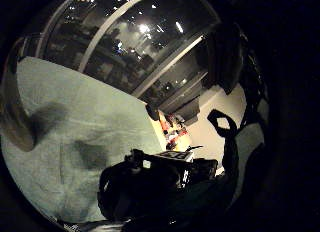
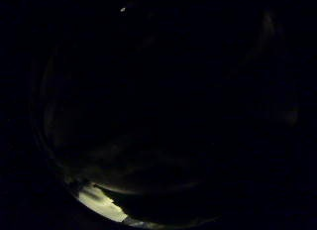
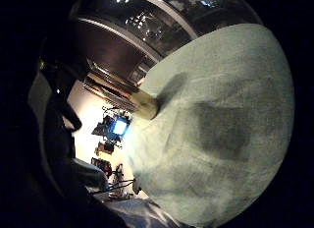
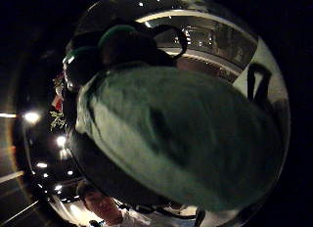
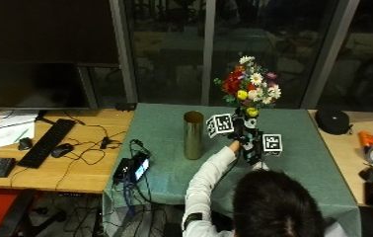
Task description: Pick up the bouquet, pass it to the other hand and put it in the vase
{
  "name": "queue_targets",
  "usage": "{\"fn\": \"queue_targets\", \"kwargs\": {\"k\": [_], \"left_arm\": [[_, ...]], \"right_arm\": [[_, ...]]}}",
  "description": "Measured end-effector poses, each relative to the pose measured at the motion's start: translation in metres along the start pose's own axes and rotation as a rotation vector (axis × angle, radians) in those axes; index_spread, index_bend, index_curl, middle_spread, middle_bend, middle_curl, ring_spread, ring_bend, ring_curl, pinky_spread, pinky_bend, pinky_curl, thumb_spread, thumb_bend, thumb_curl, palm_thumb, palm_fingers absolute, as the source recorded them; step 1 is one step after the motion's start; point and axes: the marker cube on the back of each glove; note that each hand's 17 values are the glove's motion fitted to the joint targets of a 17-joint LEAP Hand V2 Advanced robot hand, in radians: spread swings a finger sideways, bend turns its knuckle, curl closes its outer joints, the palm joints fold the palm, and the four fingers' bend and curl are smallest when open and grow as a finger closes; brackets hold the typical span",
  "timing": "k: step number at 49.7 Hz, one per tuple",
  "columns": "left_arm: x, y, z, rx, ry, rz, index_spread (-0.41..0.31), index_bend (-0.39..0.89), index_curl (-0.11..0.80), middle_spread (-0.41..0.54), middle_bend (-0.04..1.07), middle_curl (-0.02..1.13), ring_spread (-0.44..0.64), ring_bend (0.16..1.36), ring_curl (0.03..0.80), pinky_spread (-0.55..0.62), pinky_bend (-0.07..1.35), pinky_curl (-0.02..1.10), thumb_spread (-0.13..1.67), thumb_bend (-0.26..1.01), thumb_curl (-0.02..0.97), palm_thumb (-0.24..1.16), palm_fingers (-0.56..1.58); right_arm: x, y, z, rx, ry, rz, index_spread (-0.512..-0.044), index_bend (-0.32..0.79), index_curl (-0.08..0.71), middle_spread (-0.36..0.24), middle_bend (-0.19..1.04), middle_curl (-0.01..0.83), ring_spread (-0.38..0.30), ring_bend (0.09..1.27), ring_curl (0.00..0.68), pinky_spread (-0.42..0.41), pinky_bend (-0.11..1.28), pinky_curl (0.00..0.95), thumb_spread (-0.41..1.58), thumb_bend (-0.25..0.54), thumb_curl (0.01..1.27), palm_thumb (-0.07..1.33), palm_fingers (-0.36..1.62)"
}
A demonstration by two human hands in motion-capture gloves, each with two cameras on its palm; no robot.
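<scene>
The top of the person's head [image 5: 275, 202] fills the lower edge of the outside view, and from beside it a white sleeve [image 5: 206, 177] reaches up over the green tablecloth [image 5: 305, 163]. At the end of that sleeve the left hand [image 5: 239, 132] is curled round the stems of the bouquet [image 5: 249, 88] and holds it upright above the cloth, clear of the table; the left thumb side palm view is almost wholly dark, so something sits close against that palm. The right hand [image 5: 253, 149] is just below and beside the left, against the lower end of the stems, but whether it has hold of them cannot be told. The left little finger side palm view shows a dark gloved hand [image 1: 145, 184] low over the cloth. The bouquet's red, white and yellow flower heads stand above both hands, in front of the dark window [image 5: 173, 44]. The vase [image 5: 193, 135], a tall brass-coloured cylinder, stands upright on the cloth near the hands, to the person's left of them, with nothing in it; it also shows at the edge of the cloth in the palm views [image 1: 12, 109] [image 3: 145, 104]. At the cloth's near left edge lies a small device with a lit screen [image 5: 136, 169], among black cables. On the wooden desk to the left are a keyboard [image 5: 47, 142], a mouse [image 5: 61, 150] and a dark monitor [image 5: 32, 85]. Off the cloth's far right corner sits a round black case [image 5: 334, 120].
</scene>
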Motion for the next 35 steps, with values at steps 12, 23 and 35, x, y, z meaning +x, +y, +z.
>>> {"fn": "queue_targets", "kwargs": {"k": [12,23,35], "left_arm": [[0.061,-0.051,-0.037,0.064,-0.079,0.110,-0.295,0.33,0.474,-0.330,0.71,0.52,-0.37,0.75,0.453,-0.38,0.62,0.46,0.38,-0.02,0.636,0.87,1.38],[0.104,-0.106,-0.082,0.190,-0.165,0.138,-0.312,0.34,0.515,-0.347,0.72,0.53,-0.38,0.76,0.466,-0.39,0.64,0.46,0.32,-0.03,0.692,0.88,1.37],[0.118,-0.160,-0.133,0.324,-0.116,0.028,-0.319,0.33,0.544,-0.348,0.72,0.54,-0.38,0.76,0.473,-0.39,0.64,0.47,0.31,-0.03,0.732,0.87,1.36]], "right_arm": [[-0.003,-0.011,-0.028,-0.091,0.072,-0.036,-0.274,0.09,0.447,-0.174,0.46,0.476,-0.202,0.71,0.440,-0.234,0.68,0.441,0.79,-0.064,0.60,0.67,0.93],[0.041,-0.053,-0.074,-0.054,-0.039,0.075,-0.313,0.08,0.342,-0.165,0.32,0.421,-0.203,0.59,0.384,-0.145,0.58,0.388,0.92,-0.036,0.55,0.60,0.87],[0.024,-0.084,-0.109,-0.080,0.017,0.102,-0.384,0.07,0.262,-0.152,0.23,0.389,-0.152,0.48,0.350,0.008,0.53,0.370,0.98,-0.036,0.51,0.55,0.51]]}}
